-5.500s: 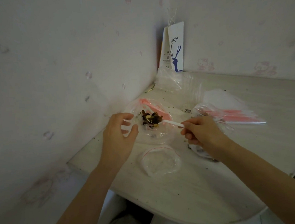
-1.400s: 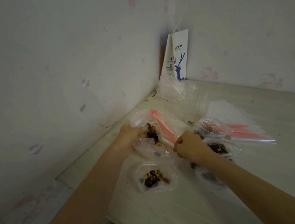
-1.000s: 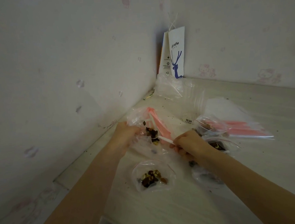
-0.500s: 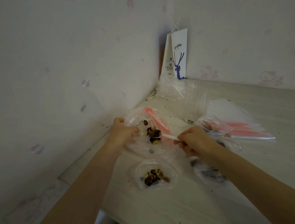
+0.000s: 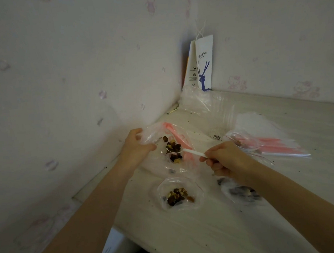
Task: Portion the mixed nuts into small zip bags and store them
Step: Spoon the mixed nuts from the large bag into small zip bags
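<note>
My left hand (image 5: 135, 146) grips the rim of a large clear bag with a pink zip strip (image 5: 174, 133), holding its mouth wide. My right hand (image 5: 224, 159) pinches the handle of a white plastic spoon (image 5: 190, 151). The spoon's bowl sits inside the bag's mouth, heaped with mixed nuts (image 5: 172, 146). More nuts lie lower in that bag. In front of it on the table (image 5: 210, 232) lies a small zip bag (image 5: 179, 195) with a portion of nuts. Another small filled bag (image 5: 241, 193) lies partly under my right forearm.
A stack of flat zip bags with pink strips (image 5: 273, 146) lies to the right, one opened small bag on top. Crumpled clear plastic (image 5: 198, 100) and a white paper coffee bag (image 5: 203, 63) stand in the wall corner. The table's edge runs close to the left wall.
A small bag that was empty 5.5 s ago now holds nuts. Over the last second my right hand drew the loaded spoon up and slightly right within the big bag's mouth.
</note>
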